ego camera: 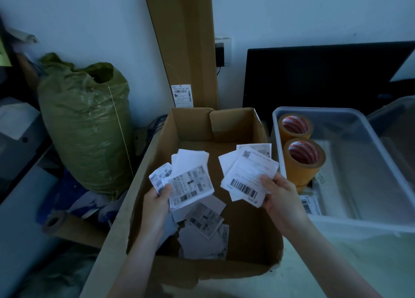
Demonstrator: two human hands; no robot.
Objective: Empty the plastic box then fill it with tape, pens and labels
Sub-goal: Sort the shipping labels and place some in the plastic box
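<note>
A stuffed green sack stands at the left by the wall. A tall flat carton leans against the wall, and a dark monitor sits at the right. A cardboard tube lies low at the left.

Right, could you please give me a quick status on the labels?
Left hand and right hand each grip white barcode labels over the open cardboard box. Clear plastic box holds two yellow tape rolls. Nothing blocking.
</note>
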